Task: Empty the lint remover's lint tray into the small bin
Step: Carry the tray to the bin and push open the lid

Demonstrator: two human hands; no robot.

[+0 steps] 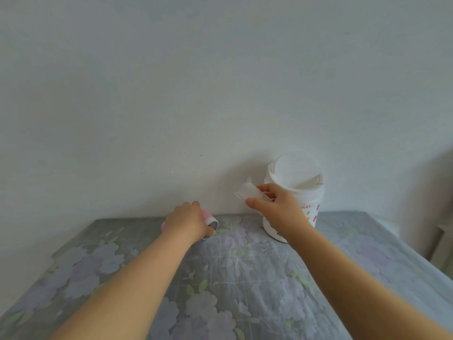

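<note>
My left hand (188, 222) grips the pink and white lint remover (207, 218) low over the table, its open round end facing right. My right hand (274, 204) holds the clear plastic lint tray (247, 191) up in the air, just left of the small white bin (306, 192). The bin stands against the wall with its white swing lid (295, 171) on top and coloured print on its side. My right wrist covers part of the bin's lower front. What is inside the tray cannot be made out.
A table (245, 278) with a grey-and-lilac flowered cloth runs to a plain pale wall (171, 94). Its right edge drops off near a white object (441, 246) at the far right.
</note>
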